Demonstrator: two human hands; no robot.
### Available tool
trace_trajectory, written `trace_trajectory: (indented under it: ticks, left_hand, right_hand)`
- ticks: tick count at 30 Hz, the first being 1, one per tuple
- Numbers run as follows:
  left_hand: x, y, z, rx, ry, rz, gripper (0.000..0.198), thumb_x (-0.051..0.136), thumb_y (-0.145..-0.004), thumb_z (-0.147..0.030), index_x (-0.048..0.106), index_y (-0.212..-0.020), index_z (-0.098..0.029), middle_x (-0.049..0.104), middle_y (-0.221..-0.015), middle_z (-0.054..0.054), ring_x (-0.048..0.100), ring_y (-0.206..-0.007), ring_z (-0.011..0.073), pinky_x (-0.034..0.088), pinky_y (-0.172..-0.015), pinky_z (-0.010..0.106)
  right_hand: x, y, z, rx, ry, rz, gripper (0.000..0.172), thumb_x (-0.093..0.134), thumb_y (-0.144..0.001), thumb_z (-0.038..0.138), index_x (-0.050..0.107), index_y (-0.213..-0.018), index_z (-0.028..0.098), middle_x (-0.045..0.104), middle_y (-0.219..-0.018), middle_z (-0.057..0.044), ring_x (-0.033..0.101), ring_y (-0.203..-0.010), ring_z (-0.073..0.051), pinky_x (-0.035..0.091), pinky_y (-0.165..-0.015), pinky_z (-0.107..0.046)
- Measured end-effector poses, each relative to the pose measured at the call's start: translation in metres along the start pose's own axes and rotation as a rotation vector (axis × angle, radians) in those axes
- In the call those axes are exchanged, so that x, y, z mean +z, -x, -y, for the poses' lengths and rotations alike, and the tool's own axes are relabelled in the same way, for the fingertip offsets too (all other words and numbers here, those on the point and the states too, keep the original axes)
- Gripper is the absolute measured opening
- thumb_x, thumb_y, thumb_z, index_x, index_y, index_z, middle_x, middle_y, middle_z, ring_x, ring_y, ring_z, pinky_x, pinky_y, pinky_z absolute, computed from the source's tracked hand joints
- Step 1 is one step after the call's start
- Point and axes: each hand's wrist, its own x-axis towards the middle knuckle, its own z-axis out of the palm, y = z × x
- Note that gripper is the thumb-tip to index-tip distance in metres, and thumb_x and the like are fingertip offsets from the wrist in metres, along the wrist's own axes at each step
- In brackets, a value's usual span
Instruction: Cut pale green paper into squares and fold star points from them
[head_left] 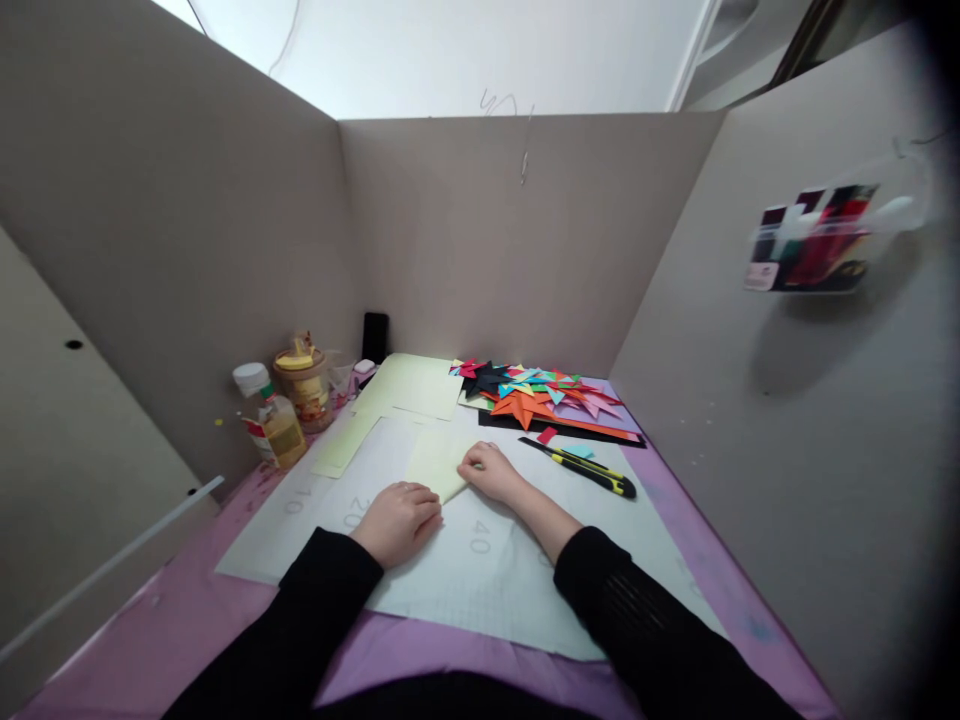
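Observation:
A pale yellow sheet of paper point(429, 456) lies on the white mat with printed numbers point(480, 590). Its near edge looks folded and runs slantwise between my two hands. At the lower corner of that edge is my left hand point(401, 522), fingers together and curled down onto the paper. Farther up the same edge, my right hand point(491, 472) is closed with its fingertips pinching the paper. Both sets of fingertips are partly hidden. Right of my right hand lies a black and yellow utility knife point(592, 472), near small red point(547, 436) and light blue paper scraps point(579, 452).
Folded coloured paper stars point(525, 405) are heaped at the back right on stacked sheets. More pale yellow paper point(412, 385) lies at the back left. Glue bottles point(285, 432), a brown tub point(302, 388) and a black phone point(374, 337) stand along the left. Grey partitions point(495, 240) enclose the table.

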Motion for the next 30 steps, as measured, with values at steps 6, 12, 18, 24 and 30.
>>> trace_trajectory:
  ticks: [6, 12, 18, 24, 30]
  left_hand:
    - [0.0, -0.002, -0.001, -0.046, 0.005, 0.071, 0.024, 0.042, -0.088, -0.022, 0.065, -0.083, -0.019, 0.066, -0.083, 0.006, 0.059, -0.082, 0.0183, 0.045, -0.075, 0.032]
    - [0.003, -0.004, -0.004, -0.176, -0.06, 0.121, 0.02, 0.041, -0.087, -0.023, 0.061, -0.086, -0.018, 0.059, -0.08, 0.006, 0.054, -0.078, 0.0191, 0.044, -0.071, 0.031]
    - [0.002, -0.006, -0.006, -0.157, -0.082, 0.153, 0.028, 0.044, -0.088, -0.03, 0.056, -0.112, -0.024, 0.055, -0.086, 0.006, 0.05, -0.082, 0.0198, 0.043, -0.071, 0.031]
    - [0.001, -0.006, -0.007, -0.15, -0.097, 0.17, 0.027, 0.042, -0.089, -0.031, 0.059, -0.109, -0.022, 0.054, -0.086, 0.006, 0.049, -0.083, 0.02, 0.043, -0.072, 0.032]
    - [0.002, -0.005, -0.01, -0.167, -0.073, 0.153, 0.024, 0.043, -0.089, -0.031, 0.062, -0.102, -0.022, 0.053, -0.086, 0.006, 0.05, -0.083, 0.0194, 0.043, -0.073, 0.032]
  right_hand:
    - [0.011, -0.006, 0.007, 0.154, 0.213, 0.002, 0.012, 0.056, -0.076, 0.029, 0.063, -0.07, 0.02, 0.055, -0.085, -0.003, 0.044, -0.086, -0.018, 0.032, -0.076, -0.028]
    - [0.015, -0.007, 0.012, 0.23, 0.33, 0.043, 0.018, 0.049, -0.08, 0.031, 0.064, -0.078, 0.022, 0.054, -0.094, -0.005, 0.042, -0.092, -0.022, 0.031, -0.077, -0.031]
    - [0.018, -0.007, 0.013, 0.235, 0.347, 0.031, 0.02, 0.045, -0.082, 0.03, 0.064, -0.082, 0.023, 0.053, -0.097, -0.006, 0.042, -0.094, -0.023, 0.03, -0.078, -0.033]
    - [0.019, -0.005, 0.013, 0.224, 0.365, 0.004, 0.021, 0.044, -0.082, 0.029, 0.064, -0.082, 0.022, 0.053, -0.097, -0.006, 0.042, -0.094, -0.023, 0.03, -0.078, -0.034]
    - [0.018, -0.004, 0.015, 0.235, 0.375, 0.021, 0.022, 0.043, -0.083, 0.029, 0.064, -0.085, 0.023, 0.053, -0.099, -0.007, 0.042, -0.095, -0.024, 0.03, -0.079, -0.035]
